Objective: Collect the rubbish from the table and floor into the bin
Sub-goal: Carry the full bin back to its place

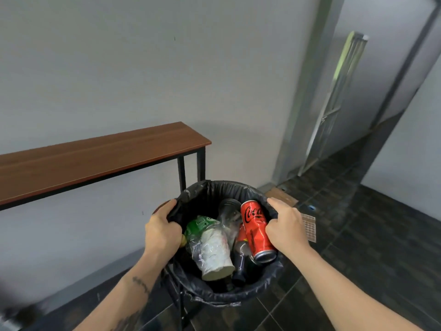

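Note:
A round bin (210, 291) lined with a black bag is held up in front of me, above the floor. My left hand (162, 231) grips its left rim and my right hand (285, 224) grips its right rim. Inside lie a red cola can (256, 231), a crumpled white paper cup (216, 252), a green-labelled plastic bottle (199, 224), a clear plastic cup (229, 210) and some dark items. The narrow brown-topped table (95, 156) stands against the wall to the left, its visible top bare.
A grey wall runs behind the table. Dark tiled floor (358, 259) spreads to the right, with a small flat checked item (310, 226) lying on it beyond my right hand. A metal-framed doorway (334, 103) opens at the back right.

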The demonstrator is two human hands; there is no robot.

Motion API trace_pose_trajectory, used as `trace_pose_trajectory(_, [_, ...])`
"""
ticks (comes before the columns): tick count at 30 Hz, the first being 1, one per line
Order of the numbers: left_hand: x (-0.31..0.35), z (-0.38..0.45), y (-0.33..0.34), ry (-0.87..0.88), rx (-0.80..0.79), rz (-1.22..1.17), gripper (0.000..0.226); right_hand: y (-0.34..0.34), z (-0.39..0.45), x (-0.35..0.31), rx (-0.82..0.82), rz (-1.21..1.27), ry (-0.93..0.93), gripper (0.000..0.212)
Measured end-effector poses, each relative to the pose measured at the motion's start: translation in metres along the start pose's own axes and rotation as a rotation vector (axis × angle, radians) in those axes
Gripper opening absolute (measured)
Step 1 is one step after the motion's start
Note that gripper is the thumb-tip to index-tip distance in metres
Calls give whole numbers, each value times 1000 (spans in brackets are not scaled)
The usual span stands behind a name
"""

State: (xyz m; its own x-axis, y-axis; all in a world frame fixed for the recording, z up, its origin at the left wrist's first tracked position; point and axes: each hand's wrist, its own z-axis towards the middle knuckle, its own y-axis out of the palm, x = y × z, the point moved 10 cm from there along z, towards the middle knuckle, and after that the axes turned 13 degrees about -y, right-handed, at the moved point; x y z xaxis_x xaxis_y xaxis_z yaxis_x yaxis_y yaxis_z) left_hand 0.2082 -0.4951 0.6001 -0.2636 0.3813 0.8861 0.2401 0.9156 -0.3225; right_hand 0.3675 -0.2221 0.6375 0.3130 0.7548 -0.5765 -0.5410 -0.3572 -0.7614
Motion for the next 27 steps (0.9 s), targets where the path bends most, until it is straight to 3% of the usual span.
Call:
trace_pose_trajectory(19, [118,193,279,28,-245,66,67,-3,185,210,-21,-145,188,61])
trace_pose_trajectory(27, [121,262,375,-71,-194,115,73,23,282,299,-114,-149,128,58])
